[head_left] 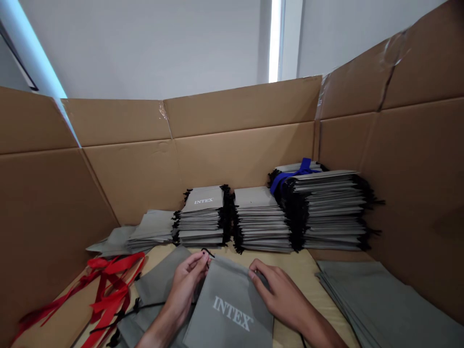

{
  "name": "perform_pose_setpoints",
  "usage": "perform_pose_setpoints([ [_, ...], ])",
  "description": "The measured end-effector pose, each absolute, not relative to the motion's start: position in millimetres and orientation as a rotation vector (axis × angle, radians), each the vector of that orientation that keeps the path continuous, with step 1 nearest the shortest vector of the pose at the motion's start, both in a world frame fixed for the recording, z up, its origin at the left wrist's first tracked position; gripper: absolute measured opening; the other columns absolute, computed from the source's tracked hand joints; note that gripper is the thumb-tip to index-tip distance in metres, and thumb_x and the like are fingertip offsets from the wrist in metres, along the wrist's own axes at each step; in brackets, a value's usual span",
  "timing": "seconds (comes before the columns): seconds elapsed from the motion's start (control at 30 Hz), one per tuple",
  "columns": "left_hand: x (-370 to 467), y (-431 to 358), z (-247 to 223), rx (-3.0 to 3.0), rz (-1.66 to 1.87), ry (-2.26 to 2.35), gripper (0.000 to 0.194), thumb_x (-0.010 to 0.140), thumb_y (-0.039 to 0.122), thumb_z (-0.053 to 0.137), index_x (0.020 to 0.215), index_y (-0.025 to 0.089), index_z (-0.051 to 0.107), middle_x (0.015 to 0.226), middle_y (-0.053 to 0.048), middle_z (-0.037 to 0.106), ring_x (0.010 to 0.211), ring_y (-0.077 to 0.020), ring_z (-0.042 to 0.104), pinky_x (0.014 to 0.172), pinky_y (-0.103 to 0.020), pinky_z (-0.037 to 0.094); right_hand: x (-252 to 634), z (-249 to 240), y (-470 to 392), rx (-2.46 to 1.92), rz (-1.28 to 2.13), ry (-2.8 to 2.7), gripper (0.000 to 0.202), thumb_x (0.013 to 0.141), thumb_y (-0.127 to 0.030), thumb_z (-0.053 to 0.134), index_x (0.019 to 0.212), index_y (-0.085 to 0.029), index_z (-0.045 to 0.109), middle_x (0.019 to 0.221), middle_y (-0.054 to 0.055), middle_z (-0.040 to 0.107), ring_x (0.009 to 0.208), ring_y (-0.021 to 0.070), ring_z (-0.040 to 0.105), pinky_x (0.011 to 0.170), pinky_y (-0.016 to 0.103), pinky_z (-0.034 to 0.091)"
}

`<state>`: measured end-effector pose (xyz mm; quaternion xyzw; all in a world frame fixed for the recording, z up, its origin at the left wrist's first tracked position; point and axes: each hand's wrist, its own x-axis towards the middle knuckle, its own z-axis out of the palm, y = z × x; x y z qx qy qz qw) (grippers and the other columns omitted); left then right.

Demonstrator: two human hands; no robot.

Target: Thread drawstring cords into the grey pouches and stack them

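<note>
Grey fabric drawstring pouch with white INTEX lettering [228, 295], held up by its top corners between two bare hands, at the bottom centre of the view. Largest around it are tall brown cardboard walls [239, 150], enclosing a pale yellow surface [308, 275]. Along the back wall stand three neat stacks of grey pouches edged with black cord ends: a tall right stack [333, 212], a lower middle stack [264, 224] and a left stack [201, 224] with INTEX on top. A flat pile of grey fabric pieces [384, 295] lies at right; a smaller grey pile [154, 227] sits back left. More grey pouches [159, 278] lie beneath the left forearm. The right hand [273, 285] is nearly closed, gripping the pouch's top right edge. The left hand [186, 275] pinches thumb to finger at its top left corner, by a short black cord [208, 252]. Tangled red ribbon [110, 290] lies at left; a smaller blue ribbon [299, 173] drapes over the right stack.
</note>
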<state>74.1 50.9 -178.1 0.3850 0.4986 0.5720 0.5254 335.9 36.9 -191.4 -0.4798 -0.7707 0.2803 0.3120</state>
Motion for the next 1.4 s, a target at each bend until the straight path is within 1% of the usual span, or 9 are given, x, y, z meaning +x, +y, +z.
perform_pose_setpoints([
  [0.23, 70.8, 53.9, -183.0, 0.783, 1.569, 1.136, 0.063, 0.052, 0.056, 0.105, 0.097, 0.020, 0.079, 0.088, -0.002, 0.079, 0.079, -0.0162, 0.074, 0.079, -0.025, 0.062, 331.9, -192.5, 34.9, -1.249, 0.720, -2.074, 0.030, 0.113, -0.045, 0.036, 0.108, -0.029, 0.061, 0.104, 0.002, 0.074, 0.104, 0.0257, 0.070, 0.088, 0.034, 0.046],
  [0.43, 66.5, 56.6, -189.0, 1.117, 1.523, 1.263, 0.052, 0.067, 0.064, 0.095, 0.092, 0.020, 0.081, 0.088, -0.003, 0.079, 0.080, -0.0157, 0.070, 0.075, -0.022, 0.056, 334.2, -197.1, 40.4, -1.167, 0.674, -2.085, 0.032, 0.114, -0.042, 0.037, 0.107, -0.028, 0.065, 0.109, 0.004, 0.070, 0.101, 0.0238, 0.069, 0.089, 0.033, 0.048],
  [0.67, 65.7, 57.0, -184.4, 1.227, 1.488, 1.355, 0.056, 0.064, 0.070, 0.093, 0.087, 0.020, 0.083, 0.086, -0.005, 0.081, 0.082, -0.0200, 0.071, 0.077, -0.026, 0.056, 341.5, -199.8, 44.5, -1.175, 0.741, -1.959, 0.030, 0.110, -0.042, 0.046, 0.096, -0.024, 0.066, 0.105, 0.007, 0.065, 0.104, 0.0251, 0.065, 0.094, 0.036, 0.050],
  [0.77, 66.5, 56.2, -182.5, 1.224, 1.439, 1.380, 0.060, 0.061, 0.072, 0.093, 0.089, 0.019, 0.085, 0.088, -0.007, 0.083, 0.084, -0.0219, 0.072, 0.077, -0.027, 0.056, 346.7, -195.0, 47.2, -1.157, 0.701, -1.943, 0.036, 0.108, -0.046, 0.050, 0.097, -0.024, 0.076, 0.099, 0.007, 0.065, 0.099, 0.0259, 0.065, 0.089, 0.036, 0.050],
  [0.9, 68.4, 55.9, -184.4, 1.187, 1.433, 1.378, 0.062, 0.059, 0.071, 0.094, 0.091, 0.019, 0.085, 0.096, -0.009, 0.085, 0.092, -0.0241, 0.074, 0.083, -0.027, 0.057, 352.7, -192.4, 52.7, -1.172, 0.688, -1.927, 0.034, 0.104, -0.052, 0.059, 0.101, -0.029, 0.085, 0.091, 0.005, 0.074, 0.091, 0.0258, 0.067, 0.082, 0.035, 0.047],
  [1.03, 69.8, 56.3, -186.6, 1.079, 1.431, 1.324, 0.067, 0.053, 0.070, 0.097, 0.094, 0.018, 0.085, 0.102, -0.009, 0.085, 0.096, -0.0251, 0.074, 0.085, -0.028, 0.058, 352.9, -196.4, 55.6, -1.267, 0.680, -1.841, 0.039, 0.097, -0.058, 0.068, 0.081, -0.024, 0.080, 0.080, 0.003, 0.076, 0.078, 0.0234, 0.068, 0.070, 0.032, 0.042],
  [1.13, 69.2, 56.2, -187.5, 1.013, 1.435, 1.311, 0.070, 0.053, 0.069, 0.098, 0.098, 0.018, 0.084, 0.106, -0.010, 0.084, 0.100, -0.0254, 0.074, 0.087, -0.028, 0.058, 350.2, -196.1, 54.4, -1.274, 0.658, -1.844, 0.043, 0.098, -0.058, 0.065, 0.074, -0.022, 0.074, 0.072, 0.003, 0.073, 0.071, 0.0225, 0.065, 0.066, 0.032, 0.039],
  [1.27, 66.4, 55.2, -189.6, 0.989, 1.466, 1.277, 0.064, 0.063, 0.066, 0.096, 0.104, 0.018, 0.082, 0.106, -0.009, 0.084, 0.096, -0.0238, 0.075, 0.084, -0.027, 0.058, 348.8, -192.2, 53.0, -1.167, 0.699, -1.851, 0.039, 0.103, -0.046, 0.056, 0.082, -0.022, 0.079, 0.084, 0.006, 0.078, 0.082, 0.0244, 0.070, 0.075, 0.033, 0.045],
  [1.4, 65.3, 52.7, -190.5, 1.063, 1.429, 1.186, 0.053, 0.075, 0.059, 0.092, 0.106, 0.018, 0.081, 0.105, -0.009, 0.083, 0.095, -0.0237, 0.075, 0.082, -0.027, 0.058, 350.1, -192.7, 55.3, -1.149, 0.798, -1.812, 0.040, 0.100, -0.051, 0.060, 0.084, -0.023, 0.083, 0.083, 0.005, 0.080, 0.080, 0.0252, 0.071, 0.069, 0.032, 0.044],
])
